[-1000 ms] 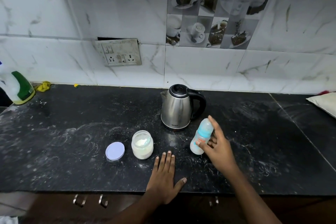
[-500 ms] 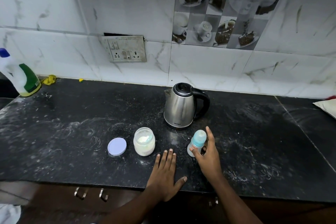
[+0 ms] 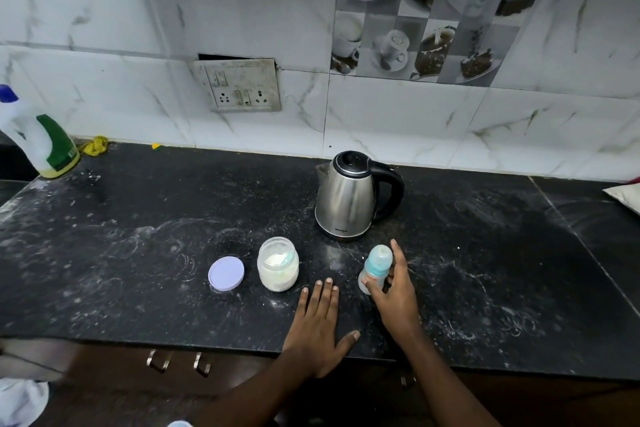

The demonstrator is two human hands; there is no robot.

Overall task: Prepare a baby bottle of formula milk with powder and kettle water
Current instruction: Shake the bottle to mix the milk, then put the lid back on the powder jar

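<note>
A black stone counter (image 3: 138, 253) fills most of the view, with pale streaks and white dust on it. Behind it stands a wall (image 3: 104, 28) of white marble tiles, and a socket plate (image 3: 239, 87) is fixed in the wall.

A steel kettle (image 3: 346, 199) stands upright near the back of the counter. Its black lid is closed, its spout points to the left and its handle to the right. At the far left edge stands a white and green cleaner bottle (image 3: 41, 142) with a blue cap, and a small yellow cloth (image 3: 95, 145) lies just beside it against the wall.

The left hand (image 3: 318, 329) lies flat on the counter near the front edge, palm down. Its fingers are straight and close together, the thumb spread to the right, and it holds nothing.

The right hand (image 3: 396, 295) grips the bottle (image 3: 375, 267): the thumb presses the lower front, and the forefinger lies along its right side.

The bottle is in front of the kettle and right of the jar (image 3: 277, 269). Its long axis is nearly upright, the blue capped top leaning a little away and to the right. I cannot tell if its base rests fully on the counter.

The jar is open, with white powder inside. Its lilac lid (image 3: 226, 273) lies flat just left of it, not touching.
</note>
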